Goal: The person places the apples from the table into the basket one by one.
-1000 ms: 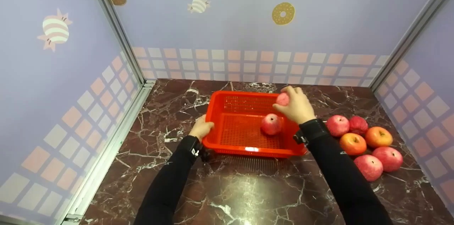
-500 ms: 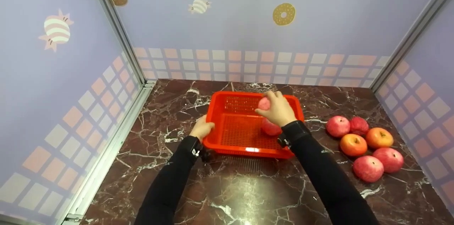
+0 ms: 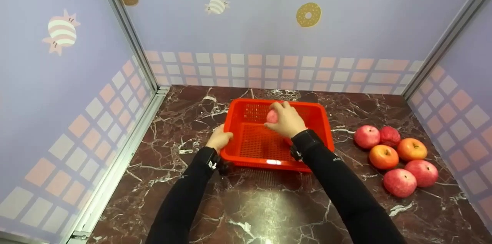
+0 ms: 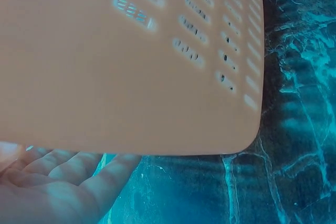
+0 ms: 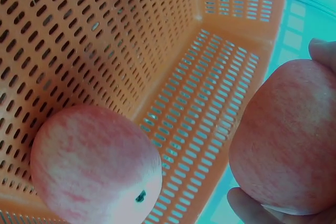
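A red plastic basket [image 3: 251,161] with slotted walls stands on the table. My left hand [image 3: 219,139] grips its left rim, the thumb on top; in the left wrist view the fingers [image 4: 113,177] lie along the basket's edge. Above the basket floor, my right hand [image 3: 288,122] holds a pink-red apple [image 3: 272,116] between thumb and fingertips. In the right wrist view the held apple [image 5: 286,140] appears at the right, apart from a second apple [image 5: 92,161] lying on the basket floor. From the head, my right hand and wrist mostly hide that second apple.
Several fruits lie grouped on the marbled table right of the basket: pink-red apples [image 3: 399,183], orange-yellow apples [image 3: 383,156] and a darker red fruit [image 3: 389,136]. Patterned panels [image 3: 253,36] wall the table at the back and both sides.
My right hand has carried the apple leftward from the basket's back right rim to above its middle. The left hand stays on the left rim.
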`<state>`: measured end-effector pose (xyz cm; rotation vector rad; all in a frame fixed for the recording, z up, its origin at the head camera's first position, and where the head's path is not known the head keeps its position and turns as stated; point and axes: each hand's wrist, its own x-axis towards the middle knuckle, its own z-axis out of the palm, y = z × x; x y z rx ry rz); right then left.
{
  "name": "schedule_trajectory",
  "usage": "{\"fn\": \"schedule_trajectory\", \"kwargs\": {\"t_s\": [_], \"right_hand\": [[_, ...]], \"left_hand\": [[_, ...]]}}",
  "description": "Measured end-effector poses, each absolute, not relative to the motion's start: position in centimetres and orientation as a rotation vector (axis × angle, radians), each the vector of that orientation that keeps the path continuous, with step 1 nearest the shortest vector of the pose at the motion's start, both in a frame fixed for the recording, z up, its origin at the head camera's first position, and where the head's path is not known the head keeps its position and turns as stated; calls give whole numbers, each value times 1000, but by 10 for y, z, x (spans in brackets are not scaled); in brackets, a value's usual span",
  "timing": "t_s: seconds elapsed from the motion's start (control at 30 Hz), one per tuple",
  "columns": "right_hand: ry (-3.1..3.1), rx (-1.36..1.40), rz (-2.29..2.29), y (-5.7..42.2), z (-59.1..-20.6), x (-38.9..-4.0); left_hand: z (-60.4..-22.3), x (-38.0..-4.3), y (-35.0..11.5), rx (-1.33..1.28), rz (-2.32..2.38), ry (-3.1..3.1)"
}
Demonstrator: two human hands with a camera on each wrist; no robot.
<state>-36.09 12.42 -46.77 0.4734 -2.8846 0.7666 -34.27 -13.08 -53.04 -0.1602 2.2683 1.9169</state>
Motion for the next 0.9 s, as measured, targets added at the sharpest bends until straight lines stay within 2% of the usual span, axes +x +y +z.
{"fn": "schedule_trajectory", "kwargs": {"t_s": [0.4,0.9], "right_hand": [[-2993,682,613,107,-470,-371],[-3039,751,589,101,-487,-386]], "left_hand": [[-529,-344,-131,-157,1944,2250],[-528,-341,-132,-156,1912,2277]]}}
